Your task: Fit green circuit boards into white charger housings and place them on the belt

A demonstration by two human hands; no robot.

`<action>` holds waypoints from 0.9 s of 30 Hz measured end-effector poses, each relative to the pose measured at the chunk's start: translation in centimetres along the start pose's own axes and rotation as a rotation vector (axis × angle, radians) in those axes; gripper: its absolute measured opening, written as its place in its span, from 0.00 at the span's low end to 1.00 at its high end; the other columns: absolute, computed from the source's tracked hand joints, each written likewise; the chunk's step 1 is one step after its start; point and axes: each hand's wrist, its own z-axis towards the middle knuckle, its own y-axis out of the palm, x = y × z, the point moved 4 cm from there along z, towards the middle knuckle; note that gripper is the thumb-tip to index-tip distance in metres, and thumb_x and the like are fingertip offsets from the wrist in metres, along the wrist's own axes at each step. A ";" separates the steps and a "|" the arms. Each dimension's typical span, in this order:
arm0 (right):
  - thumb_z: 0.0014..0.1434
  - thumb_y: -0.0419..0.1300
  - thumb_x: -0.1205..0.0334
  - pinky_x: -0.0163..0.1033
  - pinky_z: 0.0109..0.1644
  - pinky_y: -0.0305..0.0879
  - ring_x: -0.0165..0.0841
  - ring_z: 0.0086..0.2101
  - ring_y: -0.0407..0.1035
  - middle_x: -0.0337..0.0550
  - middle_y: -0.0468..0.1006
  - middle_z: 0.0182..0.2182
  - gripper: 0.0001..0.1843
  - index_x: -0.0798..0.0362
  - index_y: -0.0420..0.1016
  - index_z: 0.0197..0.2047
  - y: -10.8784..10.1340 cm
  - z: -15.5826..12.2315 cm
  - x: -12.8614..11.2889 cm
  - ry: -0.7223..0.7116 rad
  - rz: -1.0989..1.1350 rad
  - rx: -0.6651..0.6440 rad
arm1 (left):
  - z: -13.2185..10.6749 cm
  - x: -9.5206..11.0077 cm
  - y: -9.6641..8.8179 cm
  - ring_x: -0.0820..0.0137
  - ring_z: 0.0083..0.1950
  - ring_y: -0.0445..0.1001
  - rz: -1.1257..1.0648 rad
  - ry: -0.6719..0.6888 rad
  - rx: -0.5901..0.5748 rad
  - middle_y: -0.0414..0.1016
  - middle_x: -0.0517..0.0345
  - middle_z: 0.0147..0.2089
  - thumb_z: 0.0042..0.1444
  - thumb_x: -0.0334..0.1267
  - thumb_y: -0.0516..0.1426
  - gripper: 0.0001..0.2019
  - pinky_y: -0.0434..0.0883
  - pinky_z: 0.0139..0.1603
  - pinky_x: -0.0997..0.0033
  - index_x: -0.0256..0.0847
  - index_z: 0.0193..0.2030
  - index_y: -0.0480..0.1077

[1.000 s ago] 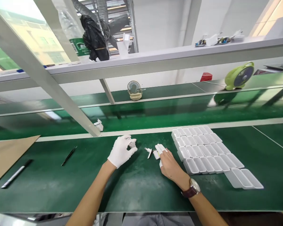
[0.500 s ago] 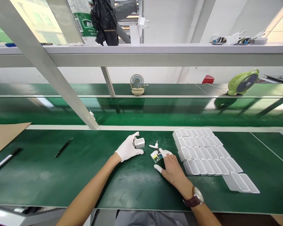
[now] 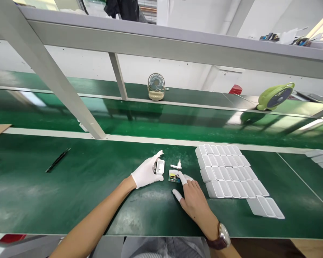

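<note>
My left hand (image 3: 147,171), in a white glove, grips a small white plastic case (image 3: 160,167) between thumb and fingers. The open side of the case faces up toward me. Just right of it, a small circuit board (image 3: 173,176) with a yellow component lies on the green table, a white plug-like piece (image 3: 178,165) at its far edge. My right hand (image 3: 191,196) wears white finger cots on several fingertips. Its index fingertip touches the right edge of the board, while the thumb is spread apart to the left, clear of it.
Rows of white open cases (image 3: 226,172) stand to the right. A black pen-like tool (image 3: 58,160) lies on the left. Beyond the table strip, a small fan (image 3: 156,86) and a green fan (image 3: 276,96) stand on the far bench. A slanting metal post (image 3: 61,82) rises at left.
My left hand has turned the case so its open side shows. The board has been turned and shifted slightly left with my right fingertip. The camera view has tilted down.
</note>
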 end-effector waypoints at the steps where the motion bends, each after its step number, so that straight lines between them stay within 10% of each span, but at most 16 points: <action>1: 0.67 0.55 0.62 0.57 0.44 0.72 0.51 0.43 0.73 0.57 0.77 0.40 0.20 0.57 0.66 0.60 -0.5 0.0 -0.3 0.002 0.021 0.024 | 0.0 -0.1 0.1 0.68 0.39 0.70 0.026 -0.001 0.008 0.72 0.57 0.47 0.42 0.33 0.67 0.51 0.70 0.40 0.68 0.49 0.73 0.49; 6: 0.67 0.58 0.63 0.58 0.53 0.69 0.50 0.54 0.67 0.55 0.75 0.50 0.27 0.52 0.58 0.67 -2.5 0.8 -0.4 -0.037 0.065 0.142 | -0.4 -0.2 -0.1 0.60 0.48 0.70 0.109 -0.024 0.050 0.71 0.54 0.53 0.41 0.35 0.68 0.49 0.71 0.48 0.63 0.50 0.71 0.55; 11: 0.65 0.56 0.65 0.63 0.64 0.60 0.52 0.67 0.52 0.58 0.65 0.62 0.32 0.54 0.53 0.70 -0.2 2.2 1.4 -0.047 0.076 -0.093 | -0.6 0.1 0.1 0.51 0.57 0.66 0.156 -0.022 0.043 0.71 0.52 0.54 0.34 0.43 0.73 0.57 0.68 0.56 0.54 0.50 0.73 0.52; 17: 0.62 0.55 0.67 0.62 0.61 0.65 0.51 0.60 0.63 0.58 0.70 0.57 0.33 0.56 0.53 0.69 1.7 2.2 2.5 -0.032 0.198 -0.137 | -0.8 -0.1 0.7 0.52 0.56 0.66 0.240 0.004 0.115 0.72 0.51 0.52 0.41 0.43 0.69 0.46 0.66 0.59 0.52 0.46 0.69 0.60; 27: 0.62 0.56 0.64 0.43 0.50 0.76 0.38 0.49 0.71 0.53 0.65 0.57 0.31 0.49 0.58 0.68 -2.8 6.8 0.3 0.086 0.690 0.009 | -1.2 0.2 0.0 0.62 0.50 0.71 0.104 0.156 0.269 0.66 0.52 0.51 0.43 0.32 0.63 0.32 0.72 0.54 0.60 0.42 0.59 0.66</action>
